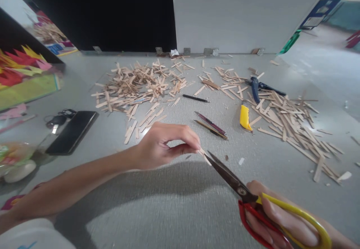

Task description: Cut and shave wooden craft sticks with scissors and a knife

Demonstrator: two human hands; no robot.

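A small stick piece (204, 156) is being pinched between thumb and fingertips of the left hand (164, 144), just above the grey table (168, 211). One pair of scissors (253, 200) is being gripped by the right hand (284, 221), fingers passed through the red and yellow loops; the blade tips are being brought against the piece, the blades nearly closed on it.

Two heaps of sticks are being kept on the table: one heap (137, 86) beyond the left hand, a second heap (289, 119) to the right. An exact stick count cannot be given, since they overlap. Between the heaps, three thin pens or pencils are lying: one black pen (195, 98) and two pencils (211, 125) side by side. One yellow knife (244, 117) is lying beside the right heap, and one blue tool (257, 87), possibly pliers, is resting on its far edge. At the left, one phone (72, 131) is lying beside one bunch of keys (59, 118).
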